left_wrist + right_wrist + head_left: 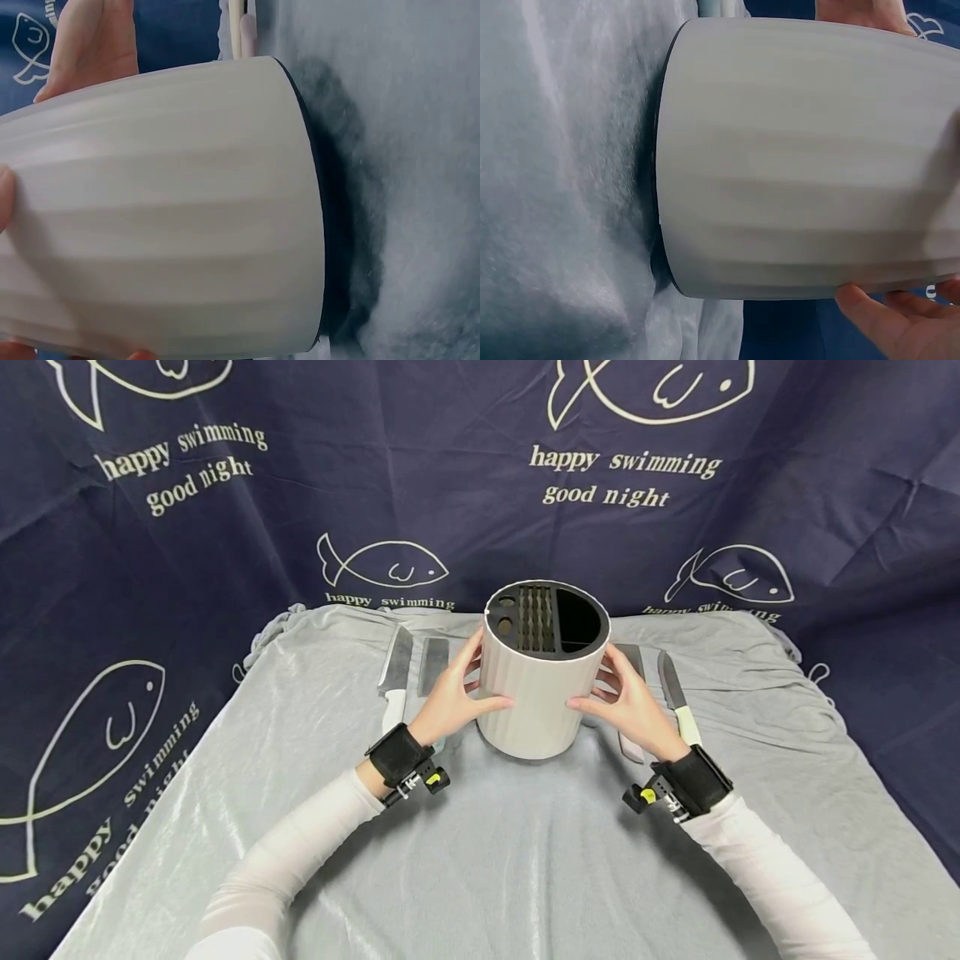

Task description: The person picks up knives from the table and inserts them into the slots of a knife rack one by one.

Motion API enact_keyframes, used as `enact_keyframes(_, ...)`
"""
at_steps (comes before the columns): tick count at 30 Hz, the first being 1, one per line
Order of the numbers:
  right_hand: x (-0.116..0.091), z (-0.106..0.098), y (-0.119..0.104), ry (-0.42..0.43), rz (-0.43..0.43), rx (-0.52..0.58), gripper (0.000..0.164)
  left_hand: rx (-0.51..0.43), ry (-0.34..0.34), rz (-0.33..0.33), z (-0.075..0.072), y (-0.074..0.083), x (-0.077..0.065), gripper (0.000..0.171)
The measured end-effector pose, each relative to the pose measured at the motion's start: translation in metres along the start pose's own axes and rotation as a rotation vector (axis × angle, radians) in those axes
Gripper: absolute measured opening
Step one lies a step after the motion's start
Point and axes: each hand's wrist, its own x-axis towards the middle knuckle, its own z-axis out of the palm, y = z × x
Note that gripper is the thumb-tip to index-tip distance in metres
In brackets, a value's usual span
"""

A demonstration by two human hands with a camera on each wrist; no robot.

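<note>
A white, ribbed, round knife block (531,702) stands upright between the two hands, its black top (537,620) showing wavy slots, two round holes and one large opening. My left hand (453,693) grips its left side, thumb across the front and fingers reaching round behind. On the opposite side my right hand (630,697) holds it the same way. In the left wrist view the ribbed wall of the knife block (172,217) fills much of the picture, its dark base edge close over the cloth. Fingertips of the right hand (889,322) touch the wall in the right wrist view.
A white-handled knife (396,668) and a broad blade (433,665) lie to the left. At right are a broad blade (632,657), a pinkish handle (631,749) and a dark-bladed knife (672,683) with a pale green handle. Grey cloth (525,860) covers the table; a navy fish-print curtain (480,468) hangs behind.
</note>
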Motion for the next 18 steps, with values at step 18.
enact_keyframes(18, -0.023, 0.008, -0.007, 0.008, -0.016, -0.008, 0.092, 0.006, 0.044, 0.04, 0.009, -0.029, -0.016, 0.107)
